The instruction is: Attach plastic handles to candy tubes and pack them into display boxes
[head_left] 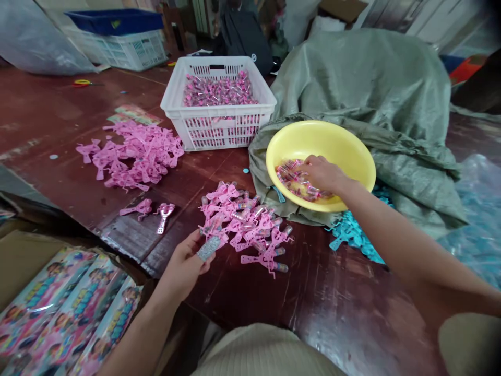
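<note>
Left hand (183,263) pinched a glittery strip (208,249), one end hidden by the fingers. Right hand (319,175), fingers bunched, pressed onto wrapped pink pieces (301,180) in a yellow basin (344,151). Farther: loose pink plastic pieces (242,224) on a dark red wooden table (50,120); white slatted crate (219,125), upper center; green woven sack (371,83), upper right.
</note>
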### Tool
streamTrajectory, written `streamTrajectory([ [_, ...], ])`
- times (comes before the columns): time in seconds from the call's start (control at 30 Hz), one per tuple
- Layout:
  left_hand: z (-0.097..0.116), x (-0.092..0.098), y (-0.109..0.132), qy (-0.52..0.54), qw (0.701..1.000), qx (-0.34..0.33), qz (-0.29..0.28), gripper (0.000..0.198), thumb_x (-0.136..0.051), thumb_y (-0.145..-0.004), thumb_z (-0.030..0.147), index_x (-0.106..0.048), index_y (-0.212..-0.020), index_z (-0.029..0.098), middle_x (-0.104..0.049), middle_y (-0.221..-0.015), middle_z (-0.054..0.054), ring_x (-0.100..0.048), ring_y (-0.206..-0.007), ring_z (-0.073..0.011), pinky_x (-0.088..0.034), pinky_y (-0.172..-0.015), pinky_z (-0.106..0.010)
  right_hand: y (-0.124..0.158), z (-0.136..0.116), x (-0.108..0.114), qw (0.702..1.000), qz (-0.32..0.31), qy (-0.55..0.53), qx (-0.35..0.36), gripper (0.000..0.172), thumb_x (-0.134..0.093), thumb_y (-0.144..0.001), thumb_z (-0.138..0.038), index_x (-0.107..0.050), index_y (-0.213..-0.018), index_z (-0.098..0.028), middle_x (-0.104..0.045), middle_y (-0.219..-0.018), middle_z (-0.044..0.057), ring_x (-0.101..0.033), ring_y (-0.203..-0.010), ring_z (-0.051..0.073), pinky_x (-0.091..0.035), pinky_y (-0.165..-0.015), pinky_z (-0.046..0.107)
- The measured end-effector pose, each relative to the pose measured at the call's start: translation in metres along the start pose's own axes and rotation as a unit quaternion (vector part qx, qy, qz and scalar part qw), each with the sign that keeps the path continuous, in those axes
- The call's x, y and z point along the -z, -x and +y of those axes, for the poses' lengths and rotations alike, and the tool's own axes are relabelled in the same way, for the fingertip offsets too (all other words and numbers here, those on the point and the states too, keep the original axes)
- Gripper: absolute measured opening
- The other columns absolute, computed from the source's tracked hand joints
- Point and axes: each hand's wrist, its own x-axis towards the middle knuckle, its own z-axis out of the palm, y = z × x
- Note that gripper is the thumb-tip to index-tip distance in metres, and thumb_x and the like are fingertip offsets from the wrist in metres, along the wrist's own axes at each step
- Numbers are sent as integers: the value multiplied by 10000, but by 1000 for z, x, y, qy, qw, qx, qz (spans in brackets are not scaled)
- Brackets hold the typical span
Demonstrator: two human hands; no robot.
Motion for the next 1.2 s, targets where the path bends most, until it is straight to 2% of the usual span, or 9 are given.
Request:
streamTrajectory([
  [0.17,-2,-11,1,25,999,-18,7,377,-864,-672,237,-660,-985,191,-538,-661,76,-322,-476,-31,-268,-433,-148,-5,16,8,998,-14,61,18,156,-722,-833,-288,-664,-716,-204,-657,-761,18,-659,-815,166,-552,-845,348],
  [0.3,-1,-17,-3,20,999,-27,-5,281,-883,-694,316,-670,-769,149,-542,-594,62,-387,-506,-44,-324,-481,-158,34,-40,-14,998,-3,11,67,231,-674,-886,-408,-641,-1041,-241,-674,-1005,67,-670,-827,222,-607,-737,427],
  [0.37,0,-22,-5,29,999,-30,-30,268,-878,-713,347,-710,-771,147,-587,-604,45,-458,-545,-63,-397,-542,-173,63,-74,-31,988,-79,-82,102,293,-619,-951,-381,-597,-1213,-252,-694,-1096,71,-693,-878,202,-608,-704,353],
  [0.6,0,-40,-7,35,991,-63,-109,309,-828,-777,401,-790,-985,175,-761,-897,-45,-672,-852,-199,-544,-828,-320,105,-123,-78,963,-118,-143,196,272,-629,-971,-195,-657,-1239,-236,-734,-1149,56,-682,-1089,173,-539,-973,314],
  [0.77,-10,-39,0,-98,984,-143,-49,242,-768,-839,375,-767,-942,156,-741,-861,-32,-668,-842,-202,-531,-843,-313,105,-123,-86,962,-183,-192,65,183,-635,-969,-345,-685,-1083,-211,-748,-929,42,-717,-801,161,-580,-732,292],
  [0.9,-14,-34,1,-192,964,-183,-1,221,-700,-889,375,-750,-907,160,-712,-790,-19,-655,-785,-190,-530,-772,-280,108,-123,-94,917,-275,-272,-102,373,-519,-991,-547,-634,-952,-194,-713,-810,40,-700,-660,158,-572,-603,287],
  [1.03,-12,-28,-4,-207,960,-189,-24,246,-680,-902,396,-737,-980,170,-734,-866,-21,-666,-821,-195,-535,-762,-269,106,-120,-89,956,-222,-191,-32,518,-695,-894,-515,-553,-1310,-242,-715,-1114,57,-671,-783,144,-543,-674,273],
  [1.13,-9,-24,-4,-256,943,-210,-24,245,-658,-918,397,-730,-949,165,-723,-829,-21,-659,-789,-186,-525,-743,-265,105,-124,-84,966,-223,-130,-16,334,-607,-950,-536,-653,-1020,-213,-706,-850,15,-616,-671,129,-483,-606,253],
  [1.2,-7,-22,-4,-299,924,-238,-22,223,-640,-929,378,-723,-925,171,-718,-827,-22,-653,-772,-177,-511,-738,-265,105,-127,-82,960,-252,-109,-48,481,-459,-1009,-583,-636,-774,-202,-640,-632,-6,-584,-567,121,-455,-573,253],
])
